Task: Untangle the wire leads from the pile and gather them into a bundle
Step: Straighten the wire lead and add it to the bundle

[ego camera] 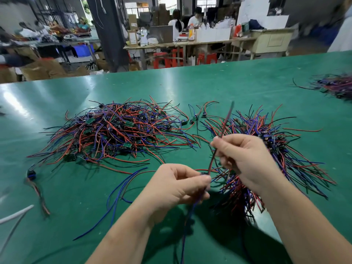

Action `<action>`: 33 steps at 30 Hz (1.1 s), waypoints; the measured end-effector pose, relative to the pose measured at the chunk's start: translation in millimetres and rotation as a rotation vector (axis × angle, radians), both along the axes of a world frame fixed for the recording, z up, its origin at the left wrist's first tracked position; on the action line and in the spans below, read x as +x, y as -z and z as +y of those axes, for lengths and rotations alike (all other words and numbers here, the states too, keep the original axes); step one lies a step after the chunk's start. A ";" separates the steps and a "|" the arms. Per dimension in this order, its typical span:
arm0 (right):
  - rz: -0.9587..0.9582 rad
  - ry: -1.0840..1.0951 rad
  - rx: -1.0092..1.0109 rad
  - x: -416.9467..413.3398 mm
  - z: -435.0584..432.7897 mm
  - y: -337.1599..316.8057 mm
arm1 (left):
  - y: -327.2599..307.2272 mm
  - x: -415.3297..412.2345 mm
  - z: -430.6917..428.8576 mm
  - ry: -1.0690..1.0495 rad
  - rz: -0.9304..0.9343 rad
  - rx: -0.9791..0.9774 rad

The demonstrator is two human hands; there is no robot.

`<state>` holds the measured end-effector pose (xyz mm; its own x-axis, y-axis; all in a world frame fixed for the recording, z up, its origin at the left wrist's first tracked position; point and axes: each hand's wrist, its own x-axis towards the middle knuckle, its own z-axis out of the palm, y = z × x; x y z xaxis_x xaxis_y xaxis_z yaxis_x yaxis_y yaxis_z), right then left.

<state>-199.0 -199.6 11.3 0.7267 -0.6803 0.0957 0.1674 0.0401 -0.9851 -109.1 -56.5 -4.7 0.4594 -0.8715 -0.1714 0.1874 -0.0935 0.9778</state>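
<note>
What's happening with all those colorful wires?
A person is sorting wire leads on a green table. The left hand and right hand each pinch the same lead, held up between them. A big tangled pile lies to the left; a tidier bunch spreads out under the right hand.

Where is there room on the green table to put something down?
The far strip of the green table, beyond the tangled pile and the gathered bundle, is bare. So is the near-left patch beside the loose blue wires. The middle is crowded.
</note>
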 end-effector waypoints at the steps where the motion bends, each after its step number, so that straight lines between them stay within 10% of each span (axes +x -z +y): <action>1: -0.032 0.052 0.069 -1.8 -5.4 -3.4 | -0.7 -0.1 1.6 0.070 -0.021 0.031; 11: -0.347 0.363 0.297 -3.2 -25.9 -2.8 | 0.9 12.5 5.7 -0.021 -0.013 0.055; 17: 0.125 -0.260 -0.430 2.0 12.9 8.1 | 6.3 12.6 -0.8 -0.217 0.052 -0.066; 21: 0.056 -0.126 -0.490 1.7 15.4 5.2 | 6.5 12.7 -2.9 -0.239 -0.024 -0.074; 27: 0.211 0.501 -0.469 -17.4 -33.4 -10.3 | 28.4 30.0 2.3 -0.496 -1.155 0.482; 30: 0.599 0.662 -0.675 -25.1 -47.8 -8.6 | 40.8 30.7 3.0 -0.417 -1.316 0.738; 33: 0.406 0.694 -0.735 -23.5 -40.5 -8.2 | 40.5 34.0 3.0 -0.496 -1.355 0.649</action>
